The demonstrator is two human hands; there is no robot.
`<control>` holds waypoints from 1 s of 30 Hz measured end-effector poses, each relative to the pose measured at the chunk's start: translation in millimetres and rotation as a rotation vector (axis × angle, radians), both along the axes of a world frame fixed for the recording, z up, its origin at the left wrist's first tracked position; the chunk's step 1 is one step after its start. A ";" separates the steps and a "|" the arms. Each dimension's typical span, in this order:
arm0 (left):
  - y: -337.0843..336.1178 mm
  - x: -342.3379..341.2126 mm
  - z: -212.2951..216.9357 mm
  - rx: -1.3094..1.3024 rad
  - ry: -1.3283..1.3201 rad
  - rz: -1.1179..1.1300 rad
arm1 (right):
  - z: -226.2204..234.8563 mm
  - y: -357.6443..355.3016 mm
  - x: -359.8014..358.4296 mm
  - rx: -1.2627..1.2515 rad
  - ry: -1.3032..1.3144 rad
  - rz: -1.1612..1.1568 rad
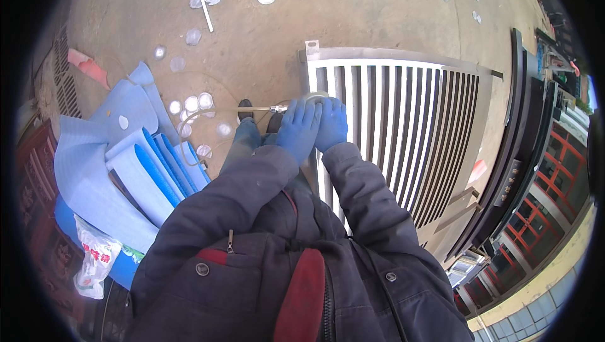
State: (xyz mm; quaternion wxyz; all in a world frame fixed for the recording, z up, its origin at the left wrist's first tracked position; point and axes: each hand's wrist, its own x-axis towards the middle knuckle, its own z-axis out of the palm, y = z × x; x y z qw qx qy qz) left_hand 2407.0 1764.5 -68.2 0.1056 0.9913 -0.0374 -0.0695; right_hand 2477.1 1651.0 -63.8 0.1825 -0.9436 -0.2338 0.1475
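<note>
From the head view I'm watching my left hand and right hand, both in blue gloves, pressing side by side on a round disc at the slatted metal gate. Each grip is lying flat, clenched on nothing. A hose is trailing left. Blue sheets are lying on the floor.

Both gloved hands press a pale disc onto a metal gate.

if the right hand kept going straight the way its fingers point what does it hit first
Most likely the top rail of the slatted metal gate. The right hand already rests on the gate's left slats, fingers pointing up the picture; depth is hard to judge.
</note>
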 end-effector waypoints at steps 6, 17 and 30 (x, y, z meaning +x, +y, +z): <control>-1.3 -14.0 -0.8 -0.012 -0.047 0.004 | -5.9 -0.4 -3.7 -0.112 -0.092 0.220; 3.0 -18.3 3.3 -0.042 0.107 -0.007 | -8.0 5.2 -4.6 -0.213 -0.126 0.320; -0.7 -0.7 8.9 0.026 0.069 -0.011 | -5.7 -1.5 7.1 -0.268 -0.068 0.314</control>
